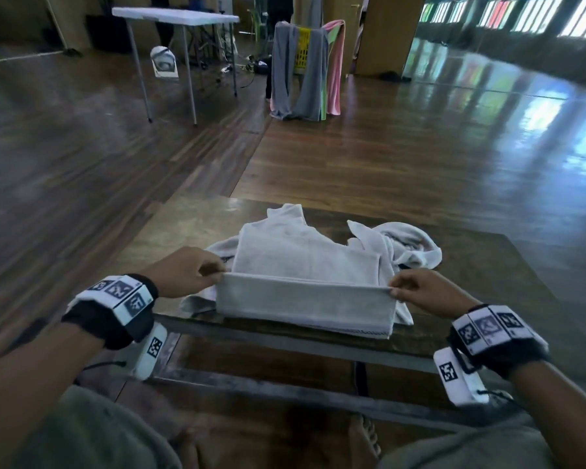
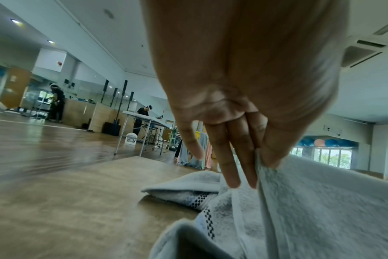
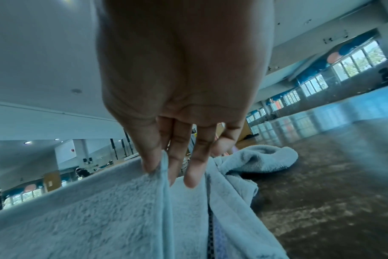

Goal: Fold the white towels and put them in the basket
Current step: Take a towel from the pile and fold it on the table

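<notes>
A white towel (image 1: 305, 299) lies partly folded on the low wooden table (image 1: 487, 265), its near fold lifted up between my hands. My left hand (image 1: 197, 272) pinches the fold's left corner; in the left wrist view the thumb and a finger clamp the towel (image 2: 321, 201) edge. My right hand (image 1: 416, 289) pinches the right corner, thumb and forefinger closed on the towel (image 3: 89, 201). Other white towels lie under it, and a crumpled one (image 1: 406, 245) sits at the back right of the table, also in the right wrist view (image 3: 259, 161). No basket for the towels can be made out.
Polished wood floor surrounds the table. A white folding table (image 1: 176, 18) stands far left. A rack draped with grey and pink cloths (image 1: 305, 69) stands straight ahead. My knees and a bare foot (image 1: 362, 438) are under the table's near edge. People work in the far background (image 2: 55, 103).
</notes>
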`<move>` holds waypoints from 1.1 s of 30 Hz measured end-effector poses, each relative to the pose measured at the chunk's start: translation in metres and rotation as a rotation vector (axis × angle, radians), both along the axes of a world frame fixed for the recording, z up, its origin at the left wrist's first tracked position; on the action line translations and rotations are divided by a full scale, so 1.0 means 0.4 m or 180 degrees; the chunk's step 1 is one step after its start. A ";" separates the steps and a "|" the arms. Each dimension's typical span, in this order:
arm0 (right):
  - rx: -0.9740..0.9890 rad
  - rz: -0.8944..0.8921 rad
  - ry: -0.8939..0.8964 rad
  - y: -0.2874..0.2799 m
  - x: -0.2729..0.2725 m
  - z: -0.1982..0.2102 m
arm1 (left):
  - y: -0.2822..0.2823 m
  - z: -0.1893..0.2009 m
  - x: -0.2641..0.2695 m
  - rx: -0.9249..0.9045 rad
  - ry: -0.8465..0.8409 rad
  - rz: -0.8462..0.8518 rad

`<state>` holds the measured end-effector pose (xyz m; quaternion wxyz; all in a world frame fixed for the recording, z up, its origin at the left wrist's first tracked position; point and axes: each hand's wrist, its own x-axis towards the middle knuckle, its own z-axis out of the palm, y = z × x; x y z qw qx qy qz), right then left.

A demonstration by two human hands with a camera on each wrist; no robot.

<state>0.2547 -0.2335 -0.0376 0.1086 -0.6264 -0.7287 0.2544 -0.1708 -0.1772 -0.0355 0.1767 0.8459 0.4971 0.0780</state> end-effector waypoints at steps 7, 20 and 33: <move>0.0448 -0.0620 0.0223 0.138 0.009 -0.043 | 0.149 -0.037 0.060 0.0404 -0.0679 0.0431; 0.0431 -0.0642 -0.0209 0.248 0.031 -0.108 | 0.285 -0.104 0.111 0.0115 -0.0406 0.0503; 0.0107 -0.0611 -0.0544 0.289 0.015 -0.112 | 0.299 -0.069 0.118 -0.0248 -0.0221 0.0452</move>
